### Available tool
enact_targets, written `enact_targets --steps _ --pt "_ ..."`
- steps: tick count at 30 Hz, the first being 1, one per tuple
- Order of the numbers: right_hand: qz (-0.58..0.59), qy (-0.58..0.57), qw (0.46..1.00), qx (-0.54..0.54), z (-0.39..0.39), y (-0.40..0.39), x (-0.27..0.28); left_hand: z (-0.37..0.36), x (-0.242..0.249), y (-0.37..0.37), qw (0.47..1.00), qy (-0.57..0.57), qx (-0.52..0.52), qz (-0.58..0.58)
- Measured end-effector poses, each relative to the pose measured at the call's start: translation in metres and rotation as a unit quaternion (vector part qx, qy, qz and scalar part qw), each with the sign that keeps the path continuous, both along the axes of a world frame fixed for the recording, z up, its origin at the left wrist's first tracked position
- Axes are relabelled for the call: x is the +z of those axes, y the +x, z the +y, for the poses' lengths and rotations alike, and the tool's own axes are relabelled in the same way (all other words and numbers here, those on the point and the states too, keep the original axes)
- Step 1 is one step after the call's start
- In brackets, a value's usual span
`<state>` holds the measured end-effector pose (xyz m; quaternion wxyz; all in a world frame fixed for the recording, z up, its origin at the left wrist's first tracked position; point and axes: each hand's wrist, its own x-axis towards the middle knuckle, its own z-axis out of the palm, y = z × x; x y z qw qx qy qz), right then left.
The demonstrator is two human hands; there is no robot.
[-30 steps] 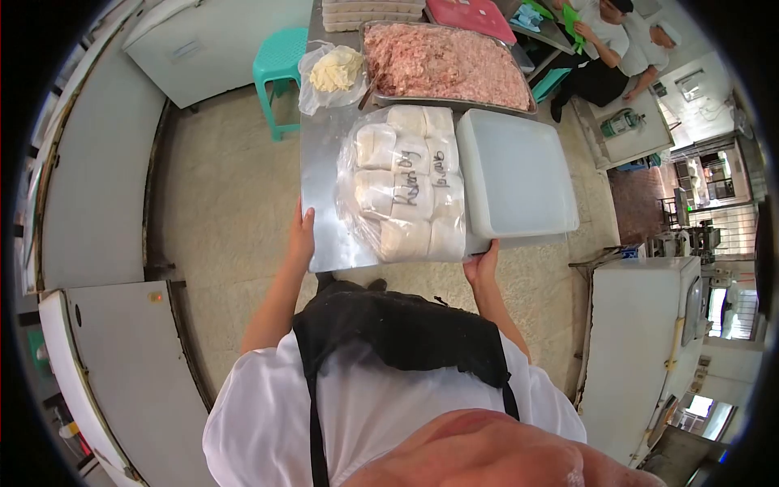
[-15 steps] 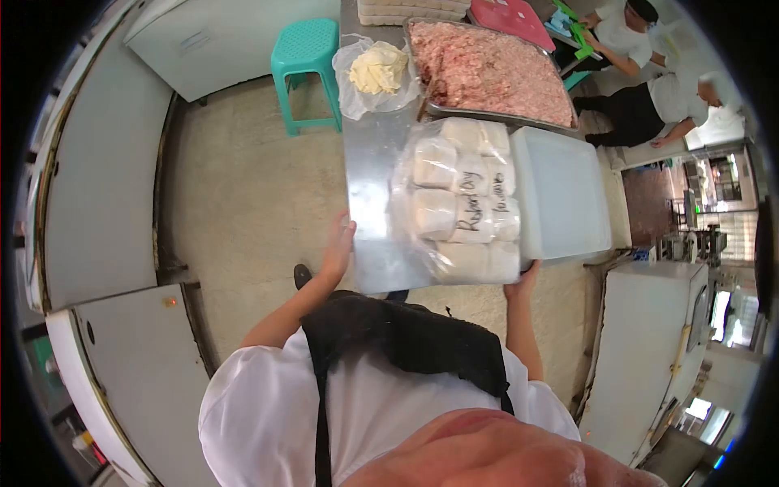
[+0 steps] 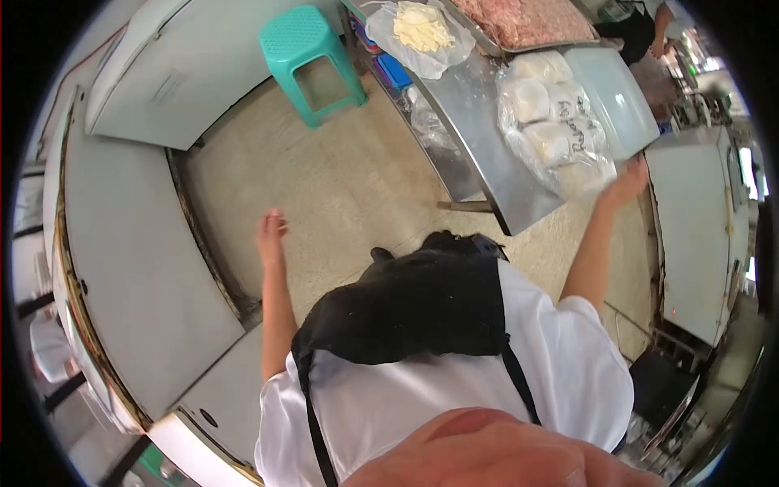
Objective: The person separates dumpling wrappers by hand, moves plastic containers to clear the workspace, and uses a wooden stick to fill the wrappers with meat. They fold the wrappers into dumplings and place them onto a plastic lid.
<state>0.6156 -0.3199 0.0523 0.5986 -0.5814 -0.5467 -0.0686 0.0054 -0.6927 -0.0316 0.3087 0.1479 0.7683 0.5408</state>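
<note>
My left hand (image 3: 273, 229) hangs over the floor, away from the table, with loosely bent fingers and nothing in it. My right hand (image 3: 627, 182) is stretched out flat, somewhat blurred, beside the near end of a pale translucent plastic bin (image 3: 614, 101). Closest to it on the table lies a clear plastic bag of white rounded blocks (image 3: 552, 109) with black handwriting on it. Both rest on the steel table (image 3: 479, 122). Farther along are a tray of ground meat (image 3: 527, 20) and a pale yellow lump (image 3: 422, 27) on a plastic sheet.
A green plastic stool (image 3: 300, 36) stands on the floor left of the table. White chest freezers (image 3: 138, 243) line the left side, and a white cabinet (image 3: 690, 219) is at the right. Blue containers (image 3: 393, 71) sit on the table's lower shelf. Another person (image 3: 637, 36) stands beyond the table.
My view has swung left, so the table now appears farther right. My left hand has left the table edge and moved out over the floor. My right hand has come away from the table's near end.
</note>
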Motion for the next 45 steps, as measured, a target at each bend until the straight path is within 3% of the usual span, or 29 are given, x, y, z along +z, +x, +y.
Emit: enact_targets --steps 1,2,4,6,8,11,17,22,27,30,33,34,36,39,42,45 --pt "-0.032 0.028 0.998 0.040 0.010 -0.020 -0.002 0.001 0.016 -0.016 1.000 0.008 0.020 0.008" --pt "0.011 -0.014 1.000 0.024 0.000 -0.083 0.030 0.006 0.019 -0.030 1.000 0.020 0.004 0.011" --pt "-0.076 -0.008 0.988 0.137 -0.013 -0.158 0.056 0.028 0.026 -0.058 0.998 0.051 -0.022 0.021" --pt "-0.243 0.010 0.951 0.192 -0.008 -0.202 0.064 0.063 0.043 -0.068 0.993 0.059 -0.090 0.043" --pt "-0.252 -0.018 0.936 0.243 -0.010 -0.234 0.062 0.102 0.058 -0.071 0.982 0.073 -0.161 0.069" --pt "-0.216 -0.028 0.934 0.283 0.003 -0.259 0.052 0.153 0.077 -0.070 0.970 0.143 -0.186 0.060" --pt "-0.173 -0.043 0.946 0.271 0.057 -0.291 0.054 0.254 0.080 -0.094 0.944 0.169 -0.284 -0.019" --pt "-0.248 -0.148 0.922 0.258 0.079 -0.304 0.060 0.359 0.098 -0.085 0.904 0.119 -0.410 -0.006" --pt "-0.259 -0.239 0.917 0.184 0.068 -0.305 0.063 0.472 0.099 -0.049 0.809 0.141 -0.569 0.046" --pt "-0.262 -0.229 0.930 0.117 0.062 -0.318 0.060 0.533 0.093 -0.037 0.723 0.124 -0.669 0.119" --pt "-0.199 -0.298 0.929 0.097 0.047 -0.345 0.052 0.599 0.072 -0.012 0.652 0.230 -0.664 0.284" --pt "-0.180 -0.339 0.919 0.085 0.044 -0.354 0.051 0.614 0.066 -0.010 0.638 0.247 -0.673 0.282" --pt "-0.142 -0.421 0.893 0.068 0.043 -0.373 0.044 0.637 0.050 -0.012 0.619 0.276 -0.683 0.274" --pt "-0.108 -0.455 0.883 0.034 0.051 -0.392 0.015 0.655 0.025 -0.023 0.611 0.287 -0.699 0.237" --pt "-0.037 -0.472 0.881 0.017 0.054 -0.412 0.001 0.646 0.002 -0.025 0.596 0.301 -0.708 0.231" --pt "-0.029 -0.439 0.898 0.009 0.061 -0.426 -0.025 0.635 0.011 -0.019 0.582 0.287 -0.720 0.247"
